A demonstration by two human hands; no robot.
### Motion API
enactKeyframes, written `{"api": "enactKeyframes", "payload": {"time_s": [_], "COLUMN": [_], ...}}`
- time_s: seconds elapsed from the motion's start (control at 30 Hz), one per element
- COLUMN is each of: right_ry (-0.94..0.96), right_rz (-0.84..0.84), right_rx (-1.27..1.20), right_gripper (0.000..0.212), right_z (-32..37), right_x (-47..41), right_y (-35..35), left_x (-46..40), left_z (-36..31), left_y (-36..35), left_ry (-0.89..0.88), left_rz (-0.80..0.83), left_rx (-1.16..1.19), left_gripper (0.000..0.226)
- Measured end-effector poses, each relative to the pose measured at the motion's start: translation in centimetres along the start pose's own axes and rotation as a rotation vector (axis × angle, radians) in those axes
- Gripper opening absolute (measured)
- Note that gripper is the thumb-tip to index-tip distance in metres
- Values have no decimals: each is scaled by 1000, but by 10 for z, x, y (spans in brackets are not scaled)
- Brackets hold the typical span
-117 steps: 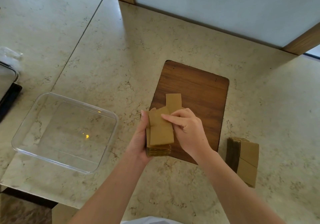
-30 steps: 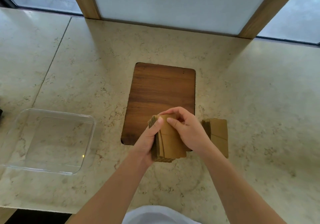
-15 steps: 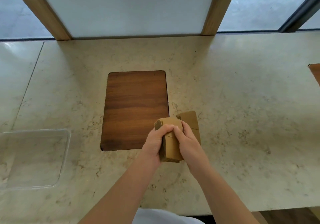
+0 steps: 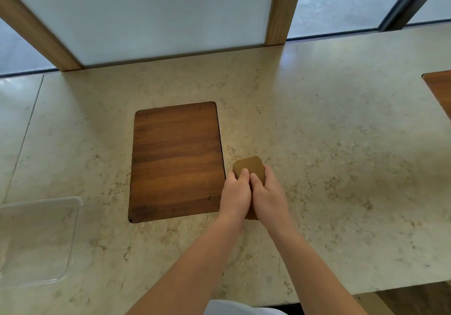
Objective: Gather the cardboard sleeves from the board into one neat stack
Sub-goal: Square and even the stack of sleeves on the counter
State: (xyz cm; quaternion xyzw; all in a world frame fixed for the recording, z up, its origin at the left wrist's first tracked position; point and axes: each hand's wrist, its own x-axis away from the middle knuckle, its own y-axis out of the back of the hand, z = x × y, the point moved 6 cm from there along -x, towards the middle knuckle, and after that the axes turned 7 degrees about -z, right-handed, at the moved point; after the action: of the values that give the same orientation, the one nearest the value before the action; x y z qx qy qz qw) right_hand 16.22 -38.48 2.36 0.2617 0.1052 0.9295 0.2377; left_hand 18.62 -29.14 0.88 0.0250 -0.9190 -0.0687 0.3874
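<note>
A beige marbled stone tabletop [image 4: 341, 144] ran below white window panels. The clear rectangular plastic tub [image 4: 73, 236] at the left held nothing. Right of the bare dark wooden board [image 4: 175, 161], the left hand [image 4: 235, 194] and right hand [image 4: 268, 196], side by side, gripped the stack of brown cardboard sleeves [image 4: 249, 166] on the tabletop.

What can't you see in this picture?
- Head view: most of the cardboard sleeves, covered by the left hand and right hand; their count is untellable.
- Clear container: cut off by the left edge.
- Second wooden board: cut off by the right edge.
</note>
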Motion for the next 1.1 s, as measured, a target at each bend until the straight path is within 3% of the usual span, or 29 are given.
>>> {"api": "enactKeyframes", "payload": {"time_s": [0.37,0.87,1.1], "right_ry": [-43,-12,6], "right_rz": [63,98,56], "right_rx": [25,26,18], "right_gripper": [55,70,78], "right_z": [-12,-24,-32], "right_x": [-36,-47,-36], "right_y": [-3,-5,19], "left_x": [-24,-33,-35], "left_z": [-3,5,8], "left_y": [-20,-12,8], "left_ry": [46,56,59], "left_rz": [-14,-41,23], "left_rx": [-52,41,-57], "left_gripper": [54,45,98]}}
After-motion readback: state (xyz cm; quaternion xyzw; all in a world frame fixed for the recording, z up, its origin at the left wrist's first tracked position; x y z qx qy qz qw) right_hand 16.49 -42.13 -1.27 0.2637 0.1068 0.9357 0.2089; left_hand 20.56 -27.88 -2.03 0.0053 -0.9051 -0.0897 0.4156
